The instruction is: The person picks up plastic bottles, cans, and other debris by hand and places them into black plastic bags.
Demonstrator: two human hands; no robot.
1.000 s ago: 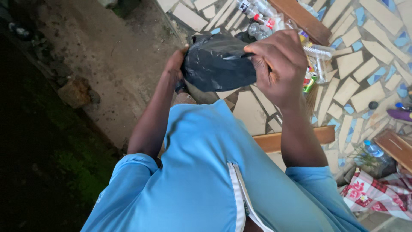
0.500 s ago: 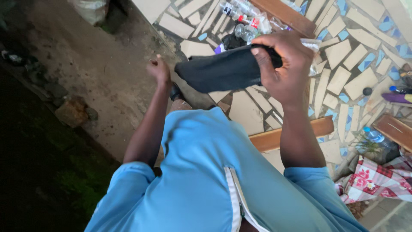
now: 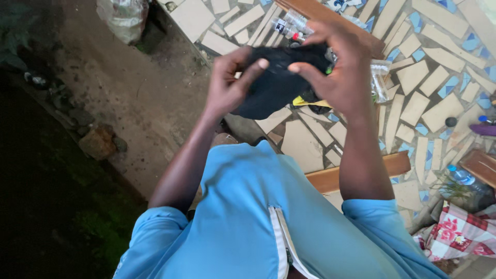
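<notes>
Black plastic bag (image 3: 274, 85) (crumpled, matte) pinched between left hand (image 3: 230, 85), right hand (image 3: 338, 72).

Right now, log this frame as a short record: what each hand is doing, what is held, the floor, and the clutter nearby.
left hand: grips the near edge of the black bag
right hand: grips the bag's far side, fingers curled over it
black bag: crumpled, held up between both hands
floor: broken-tile mosaic, cream and blue
bottles: clear plastic, lying beyond the hands
plank: wooden, lying under the right forearm
cloth: red and white, lower right
</notes>
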